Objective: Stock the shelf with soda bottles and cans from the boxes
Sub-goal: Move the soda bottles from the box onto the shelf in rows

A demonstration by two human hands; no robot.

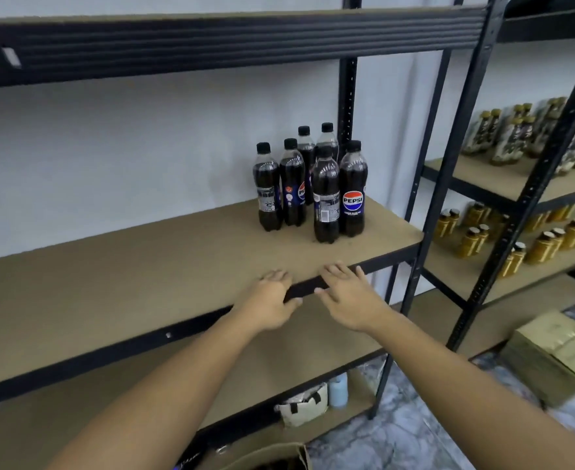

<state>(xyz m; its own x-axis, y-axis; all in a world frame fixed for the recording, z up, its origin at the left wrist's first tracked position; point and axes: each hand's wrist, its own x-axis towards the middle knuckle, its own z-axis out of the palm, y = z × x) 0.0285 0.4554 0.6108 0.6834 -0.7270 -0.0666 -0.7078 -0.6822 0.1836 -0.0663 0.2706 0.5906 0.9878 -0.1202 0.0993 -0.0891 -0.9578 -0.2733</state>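
1. Forearms are stretching toward the rack, and both hands are carrying nothing.
2. Left hand is lying with relaxed fingers on the front edge of the shelf, thumb at the rail.
3. Right hand, just beside it, is spreading its fingers over the same edge; contact is unclear.
4. Pepsi bottles are standing upright beyond the hands, bunched toward the back right, likely saving board for more.
5. Open box is sitting below the wrists, probably the next source.

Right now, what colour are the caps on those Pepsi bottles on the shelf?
Black. The caps on the Pepsi bottles show best in the head view.
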